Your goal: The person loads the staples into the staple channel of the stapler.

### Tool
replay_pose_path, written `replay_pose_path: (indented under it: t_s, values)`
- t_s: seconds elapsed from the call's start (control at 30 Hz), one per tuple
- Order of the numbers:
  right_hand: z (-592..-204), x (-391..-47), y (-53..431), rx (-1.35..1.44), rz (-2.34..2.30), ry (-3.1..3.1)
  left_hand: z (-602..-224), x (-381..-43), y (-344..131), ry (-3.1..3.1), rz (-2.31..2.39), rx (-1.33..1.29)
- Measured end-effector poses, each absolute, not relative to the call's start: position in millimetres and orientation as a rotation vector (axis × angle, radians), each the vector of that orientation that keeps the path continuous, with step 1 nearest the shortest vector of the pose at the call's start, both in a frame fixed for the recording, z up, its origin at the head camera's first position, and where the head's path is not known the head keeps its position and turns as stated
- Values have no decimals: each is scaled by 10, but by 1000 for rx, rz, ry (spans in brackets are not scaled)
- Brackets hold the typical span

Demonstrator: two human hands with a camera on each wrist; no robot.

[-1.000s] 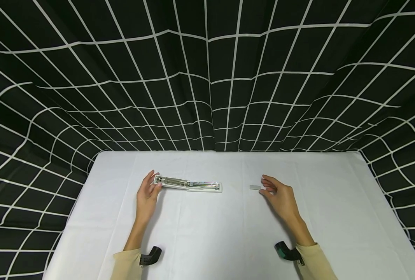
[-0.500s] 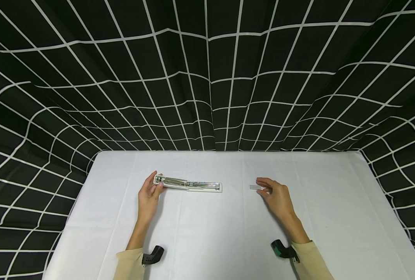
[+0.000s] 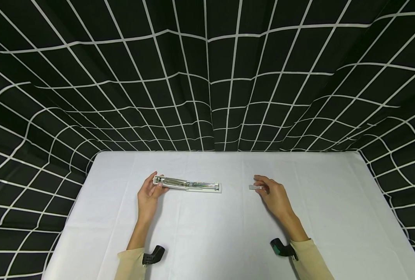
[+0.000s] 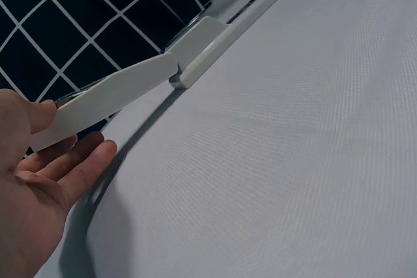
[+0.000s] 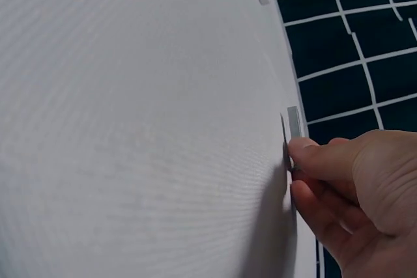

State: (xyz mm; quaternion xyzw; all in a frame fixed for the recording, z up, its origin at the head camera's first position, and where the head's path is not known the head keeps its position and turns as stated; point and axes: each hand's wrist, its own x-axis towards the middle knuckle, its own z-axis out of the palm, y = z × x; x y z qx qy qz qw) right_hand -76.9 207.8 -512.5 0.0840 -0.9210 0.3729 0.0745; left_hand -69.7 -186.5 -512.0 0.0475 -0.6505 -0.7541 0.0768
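Observation:
A white stapler lies unfolded at the hinge, its metal inside facing up. Its right half rests on the tabletop, while the left half tilts upward. My left hand holds that raised end, thumb on the near side; in the left wrist view the thumb presses on the white casing and some fingers lie below it. To the right, my right hand pinches a small grey strip of staples between thumb and fingers. The strip sticks out past the thumb in the right wrist view, close over the cloth.
A white cloth covers the table. Black curtain with a white grid hangs behind and at both sides. Black wrist devices sit at both sleeve cuffs.
My right hand has shifted slightly left along the strip of staples, covering more of it. My left thumb has moved a little further right on the stapler, which stays almost in place.

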Motion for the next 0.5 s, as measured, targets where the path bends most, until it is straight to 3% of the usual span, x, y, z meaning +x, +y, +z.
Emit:
replay_pose_path:
  t_s: [0.5]
  values:
    - [-5062,-799,2014,307,1186,-2723,-5123,-690,-1838,-1853,-2324,189]
